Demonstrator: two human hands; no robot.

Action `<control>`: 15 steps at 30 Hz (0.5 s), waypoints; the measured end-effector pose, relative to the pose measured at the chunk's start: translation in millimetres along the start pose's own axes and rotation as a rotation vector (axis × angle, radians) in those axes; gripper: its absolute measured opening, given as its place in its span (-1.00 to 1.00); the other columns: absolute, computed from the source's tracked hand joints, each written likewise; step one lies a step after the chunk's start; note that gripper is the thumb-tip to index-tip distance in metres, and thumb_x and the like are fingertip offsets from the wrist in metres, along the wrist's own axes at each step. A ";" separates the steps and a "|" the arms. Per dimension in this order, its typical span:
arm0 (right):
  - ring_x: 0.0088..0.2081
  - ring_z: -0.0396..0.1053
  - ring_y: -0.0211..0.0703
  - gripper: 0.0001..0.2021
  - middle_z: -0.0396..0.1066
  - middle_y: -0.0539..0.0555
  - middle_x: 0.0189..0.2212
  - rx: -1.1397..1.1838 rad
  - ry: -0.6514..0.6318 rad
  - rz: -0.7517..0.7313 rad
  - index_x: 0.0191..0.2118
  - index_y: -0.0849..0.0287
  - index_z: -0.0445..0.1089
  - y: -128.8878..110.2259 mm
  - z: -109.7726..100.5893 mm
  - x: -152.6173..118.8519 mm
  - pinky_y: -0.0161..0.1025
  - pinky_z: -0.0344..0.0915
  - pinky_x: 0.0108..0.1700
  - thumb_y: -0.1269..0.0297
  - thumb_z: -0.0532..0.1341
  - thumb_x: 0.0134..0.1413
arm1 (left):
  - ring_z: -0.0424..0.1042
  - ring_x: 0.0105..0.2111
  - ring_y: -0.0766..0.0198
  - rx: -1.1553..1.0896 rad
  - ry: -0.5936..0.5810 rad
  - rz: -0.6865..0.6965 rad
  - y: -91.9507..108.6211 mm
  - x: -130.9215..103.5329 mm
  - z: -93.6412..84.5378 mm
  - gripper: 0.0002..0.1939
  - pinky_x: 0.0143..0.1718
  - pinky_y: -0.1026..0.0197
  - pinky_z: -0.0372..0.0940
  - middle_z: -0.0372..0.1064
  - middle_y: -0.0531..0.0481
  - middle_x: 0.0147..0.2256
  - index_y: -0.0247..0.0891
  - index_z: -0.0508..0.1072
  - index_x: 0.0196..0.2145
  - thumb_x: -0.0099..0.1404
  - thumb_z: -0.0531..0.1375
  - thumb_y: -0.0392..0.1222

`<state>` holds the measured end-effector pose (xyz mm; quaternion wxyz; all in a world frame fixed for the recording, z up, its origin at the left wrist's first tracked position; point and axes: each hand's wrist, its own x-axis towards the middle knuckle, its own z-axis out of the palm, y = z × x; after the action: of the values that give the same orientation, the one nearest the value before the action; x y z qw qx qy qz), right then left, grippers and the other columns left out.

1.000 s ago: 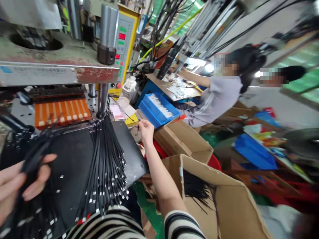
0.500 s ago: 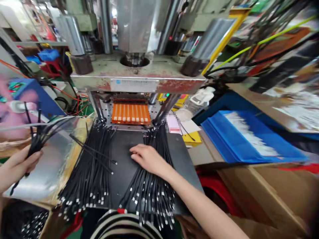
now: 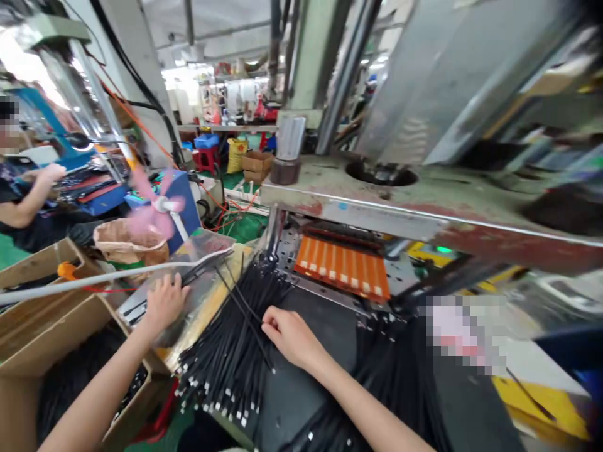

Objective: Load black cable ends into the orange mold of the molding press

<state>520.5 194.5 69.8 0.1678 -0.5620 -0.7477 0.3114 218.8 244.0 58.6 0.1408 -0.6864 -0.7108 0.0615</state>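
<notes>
My left hand (image 3: 164, 302) lies palm down with fingers apart on a loose bundle of black cables (image 3: 203, 270) on a metal sheet at the left. My right hand (image 3: 288, 336) is closed in a pinch at the right edge of the left cable pile (image 3: 226, 351). The end of one loose black cable that lies across this pile meets its fingertips. Many cables in the pile have white tips pointing towards me. A second pile of black cables (image 3: 400, 376) lies to the right on the dark plate (image 3: 325, 314), partly behind my right forearm.
A press (image 3: 358, 207) stands ahead, with an orange block (image 3: 342, 267) under its plate. Left are a pink fan (image 3: 160, 204), a white bar (image 3: 103, 276) and a cardboard box (image 3: 98, 320) of black cables. Another person (image 3: 28, 188) works at far left.
The view has swung left. My left hand has lowered the raised cable bundle onto the metal sheet and opened. My right hand has moved from the right pile to the left pile's edge.
</notes>
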 end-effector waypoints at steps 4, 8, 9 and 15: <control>-0.35 0.39 -0.16 -0.89 0.46 0.03 -0.44 0.002 -0.063 -0.008 -0.36 0.16 0.38 -8.3 10.3 1.3 -0.32 0.10 -0.32 0.35 0.13 0.15 | 0.31 -0.08 -0.07 -0.033 0.031 0.023 6.9 -3.1 -1.2 -0.55 -0.24 0.03 0.31 0.30 -0.35 -0.08 -0.40 0.27 0.14 0.41 -0.10 -0.14; -0.35 0.38 -0.13 -0.85 0.44 0.05 -0.47 -0.030 -0.105 -0.018 -0.46 0.15 0.35 -12.1 19.0 1.8 -0.30 0.08 -0.34 0.33 0.12 0.11 | 0.32 -0.05 -0.06 -0.123 0.085 0.046 11.7 -8.1 -5.9 -0.53 -0.12 0.00 0.26 0.30 -0.37 -0.03 -0.40 0.19 0.21 0.38 -0.04 -0.25; -0.37 0.37 -0.14 -0.84 0.42 0.04 -0.49 -0.007 -0.127 -0.028 -0.47 0.15 0.34 -10.8 20.4 1.8 -0.30 0.08 -0.35 0.32 0.11 0.10 | 0.30 -0.01 -0.06 -0.164 0.110 0.053 12.9 -10.3 -9.5 -0.52 -0.08 -0.03 0.24 0.28 -0.37 0.01 -0.39 0.18 0.21 0.37 -0.02 -0.26; -0.48 0.21 -0.21 -0.81 0.23 -0.03 -0.60 0.205 -0.230 -0.074 -0.53 0.15 0.20 -2.6 19.4 -1.7 -0.31 0.04 -0.42 0.21 0.09 0.03 | 0.40 -0.34 0.24 -0.958 -0.293 0.295 32.5 -39.5 -46.9 -0.73 -0.30 0.21 0.29 0.40 -0.07 -0.32 -0.29 0.43 -0.18 0.35 0.04 -0.08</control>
<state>507.4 187.1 57.1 0.1487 -0.4747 -0.7464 0.4421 264.0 201.4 89.7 -0.3003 -0.7509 -0.5671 -0.1559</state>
